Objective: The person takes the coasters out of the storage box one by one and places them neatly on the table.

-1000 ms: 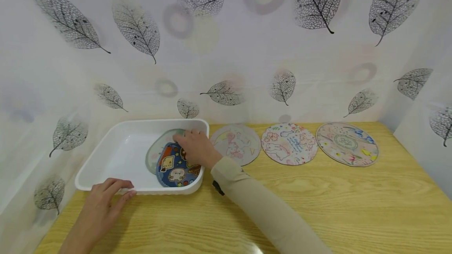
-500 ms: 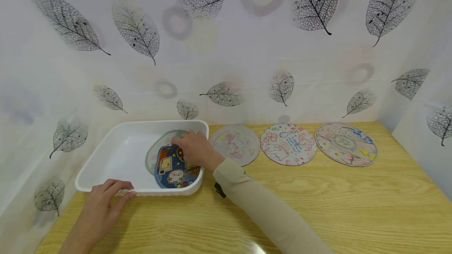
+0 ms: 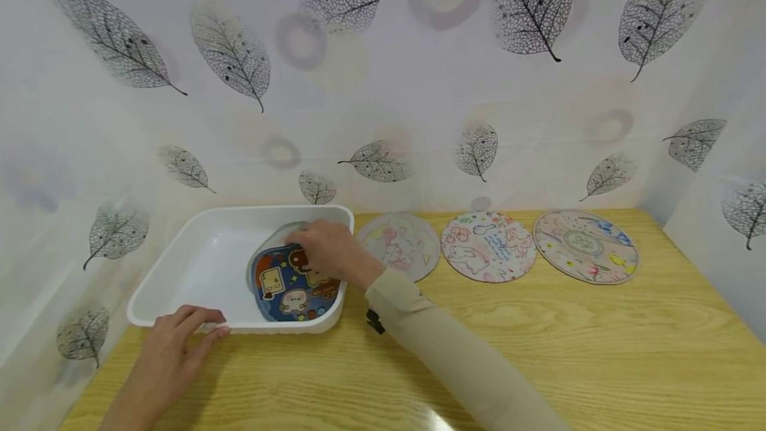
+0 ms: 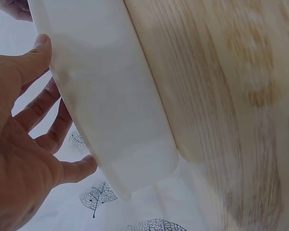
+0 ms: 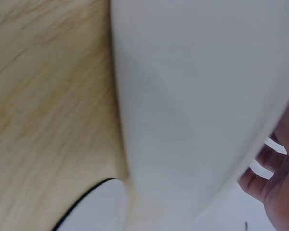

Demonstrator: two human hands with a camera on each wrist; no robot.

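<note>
Inside the white plastic tray (image 3: 197, 271), a round blue mat (image 3: 293, 288) with cartoon prints overlaps a pale green round mat (image 3: 260, 251). My right hand (image 3: 329, 248) reaches over the tray's right wall and pinches the blue mat at its upper right, covering part of it. In the right wrist view its curled fingers (image 5: 255, 183) show beyond the tray rim. With thumb outside and fingers over the rim, my left hand (image 3: 179, 344) grips the tray's front edge. The left wrist view shows that thumb (image 4: 38, 53) against the white wall.
Right of the tray, a pale pink mat (image 3: 397, 245), a white rabbit-print mat (image 3: 487, 245) and a floral mat (image 3: 586, 245) lie in a row along the back of the wooden table (image 3: 538, 338). A leaf-printed curtain (image 3: 419, 98) hangs behind and at the sides.
The blue mat has shifted a little left within the tray, and more of it shows. My right hand has moved slightly with it. My left hand keeps its place on the rim.
</note>
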